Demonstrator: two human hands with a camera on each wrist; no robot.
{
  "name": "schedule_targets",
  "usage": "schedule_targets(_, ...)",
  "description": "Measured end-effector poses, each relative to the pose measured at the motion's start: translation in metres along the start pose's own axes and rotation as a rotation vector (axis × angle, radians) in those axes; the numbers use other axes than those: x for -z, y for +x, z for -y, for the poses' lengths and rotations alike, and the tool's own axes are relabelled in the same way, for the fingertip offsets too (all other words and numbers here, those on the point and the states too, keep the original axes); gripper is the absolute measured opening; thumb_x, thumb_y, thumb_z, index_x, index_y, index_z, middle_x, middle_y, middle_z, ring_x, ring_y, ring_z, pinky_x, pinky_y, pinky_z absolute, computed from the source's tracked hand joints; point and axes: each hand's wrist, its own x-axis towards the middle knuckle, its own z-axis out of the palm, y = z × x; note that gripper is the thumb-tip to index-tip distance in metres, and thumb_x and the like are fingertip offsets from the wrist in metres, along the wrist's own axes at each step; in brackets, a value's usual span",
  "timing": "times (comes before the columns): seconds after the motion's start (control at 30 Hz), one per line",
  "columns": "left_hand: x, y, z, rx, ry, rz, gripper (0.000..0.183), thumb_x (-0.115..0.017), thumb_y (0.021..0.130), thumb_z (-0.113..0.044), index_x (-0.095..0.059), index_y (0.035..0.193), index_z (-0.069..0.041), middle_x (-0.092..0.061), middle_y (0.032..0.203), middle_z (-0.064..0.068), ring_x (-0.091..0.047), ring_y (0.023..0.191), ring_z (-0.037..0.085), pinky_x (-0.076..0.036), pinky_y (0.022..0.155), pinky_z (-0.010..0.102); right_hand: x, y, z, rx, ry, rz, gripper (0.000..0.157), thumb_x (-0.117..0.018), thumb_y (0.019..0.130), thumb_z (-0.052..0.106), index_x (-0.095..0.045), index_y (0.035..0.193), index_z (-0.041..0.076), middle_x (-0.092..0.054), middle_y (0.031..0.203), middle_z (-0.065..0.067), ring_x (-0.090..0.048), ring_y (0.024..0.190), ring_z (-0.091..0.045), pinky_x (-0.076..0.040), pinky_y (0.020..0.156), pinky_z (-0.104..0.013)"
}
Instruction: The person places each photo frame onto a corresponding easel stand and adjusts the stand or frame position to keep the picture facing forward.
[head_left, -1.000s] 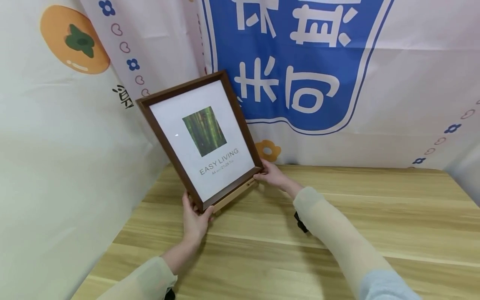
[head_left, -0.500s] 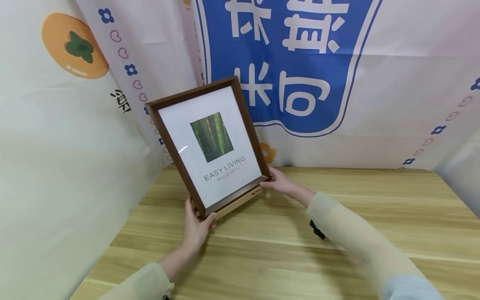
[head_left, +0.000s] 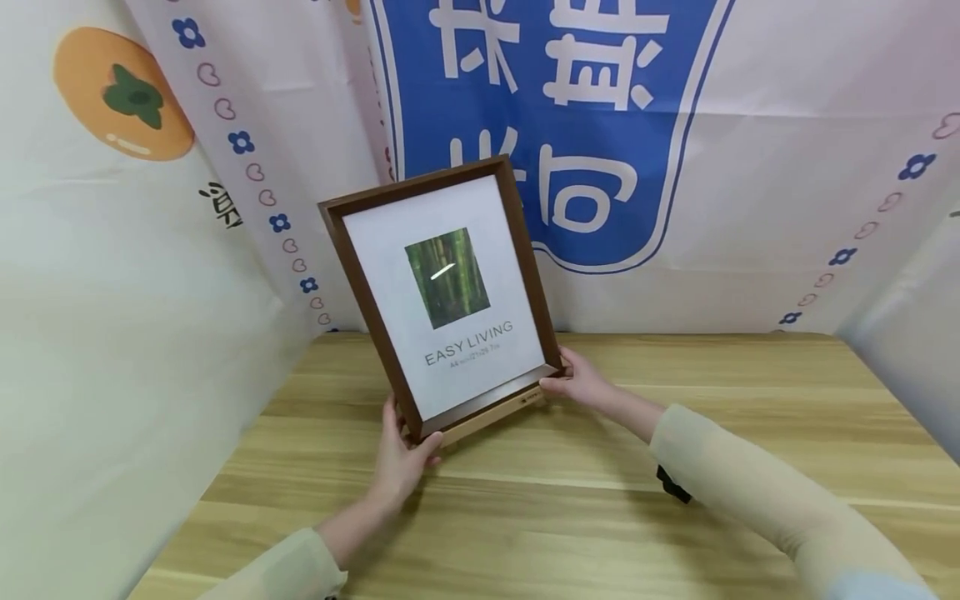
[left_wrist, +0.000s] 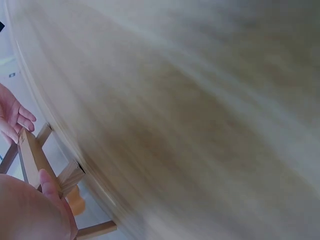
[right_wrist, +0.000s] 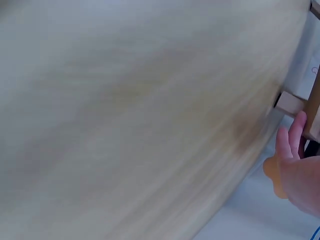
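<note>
A brown picture frame [head_left: 450, 287] with a white mat and a small green forest print leans back on a light wooden easel [head_left: 491, 417]. My left hand [head_left: 401, 462] grips the lower left corner, its thumb over the end of the easel's ledge and its fingers round the frame's side. At the lower right corner, my right hand [head_left: 588, 383] holds the other end, thumb at the ledge's front and fingers behind. From low down, the left wrist view has both hands at the ledge [left_wrist: 32, 155] and the easel legs [left_wrist: 71, 176] by the table. In the right wrist view, fingers [right_wrist: 296, 131] reach beside a leg.
The wood-grain table [head_left: 675, 417] runs back to a hanging printed cloth [head_left: 750, 208] with a blue sign shape. Another pale wall cloth [head_left: 135, 317] stands close on the left. A dark strap [head_left: 672, 485] shows under my right sleeve.
The frame and easel have moved right, away from the left cloth, and turned to stand straighter in view. Both hands keep hold and move along with them. The head view has shifted slightly.
</note>
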Motion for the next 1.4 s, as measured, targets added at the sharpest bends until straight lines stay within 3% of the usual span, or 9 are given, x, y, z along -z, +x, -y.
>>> schedule_targets(0.2,-0.015,0.002,-0.004,0.013,-0.006,0.039,0.086,-0.063,0.079,0.005,-0.012,0.142,-0.026,-0.038,0.127,0.018,-0.053,0.094,0.033,-0.054,0.058,0.042,0.010,-0.022,-0.004,0.014,0.060,-0.084,0.067,-0.064,0.082,0.006,-0.027,0.137,0.000,-0.052,0.113,-0.027,-0.058,0.091,-0.030,-0.052,0.075,-0.033)
schedule_targets(0.33,-0.024,0.002,-0.005,0.004,-0.012,0.079,0.088,-0.062,0.080,0.005,-0.008,0.143,-0.024,-0.036,0.129,0.021,-0.053,0.094,0.032,-0.054,0.058,0.042,0.014,-0.037,-0.006,0.021,0.118,-0.123,0.064,-0.062,0.083,0.002,-0.027,0.137,0.001,-0.055,0.105,-0.028,-0.061,0.085,-0.031,-0.052,0.075,-0.038)
schedule_targets(0.47,-0.031,0.003,-0.006,0.037,-0.056,0.111,0.089,-0.063,0.079,0.005,-0.009,0.143,-0.026,-0.035,0.131,0.019,-0.053,0.095,0.031,-0.053,0.062,0.045,0.017,-0.053,-0.009,0.011,0.098,-0.171,0.064,-0.061,0.084,0.004,-0.028,0.138,0.005,-0.058,0.101,-0.026,-0.062,0.081,-0.033,-0.052,0.072,-0.043)
schedule_targets(0.67,-0.041,0.005,-0.009,0.036,-0.063,0.200,0.086,-0.063,0.079,0.005,-0.011,0.142,-0.022,-0.035,0.129,0.020,-0.055,0.092,0.032,-0.054,0.061,0.042,0.024,-0.083,-0.009,-0.081,0.087,-0.225,0.071,-0.061,0.086,0.012,-0.018,0.143,0.012,-0.058,0.103,-0.023,-0.063,0.080,-0.031,-0.052,0.069,-0.041)
schedule_targets(0.87,-0.054,0.009,-0.011,0.024,-0.048,0.299,0.087,-0.063,0.080,0.003,-0.009,0.143,-0.021,-0.033,0.132,0.021,-0.055,0.093,0.032,-0.054,0.061,0.042,0.033,-0.107,-0.009,-0.121,0.085,-0.283,0.074,-0.060,0.086,0.013,-0.015,0.144,0.014,-0.057,0.105,-0.025,-0.063,0.080,-0.032,-0.053,0.065,-0.040)
schedule_targets(1.17,-0.069,0.009,-0.033,0.035,-0.040,0.385,0.084,-0.060,0.081,0.007,-0.008,0.144,-0.012,-0.029,0.135,0.025,-0.057,0.086,0.031,-0.053,0.063,0.047,0.043,-0.128,-0.011,-0.163,0.056,-0.346,0.072,-0.059,0.087,0.016,-0.015,0.144,0.014,-0.053,0.113,-0.025,-0.063,0.081,-0.026,-0.053,0.065,-0.037)
schedule_targets(1.4,-0.078,0.012,-0.043,0.056,-0.020,0.458,0.087,-0.059,0.082,0.005,-0.003,0.145,-0.015,-0.024,0.139,0.025,-0.058,0.082,0.036,-0.052,0.066,0.048,0.046,-0.142,-0.011,-0.192,0.038,-0.398,0.077,-0.059,0.088,0.020,-0.007,0.145,0.018,-0.049,0.116,-0.027,-0.063,0.081,-0.025,-0.052,0.061,-0.036)
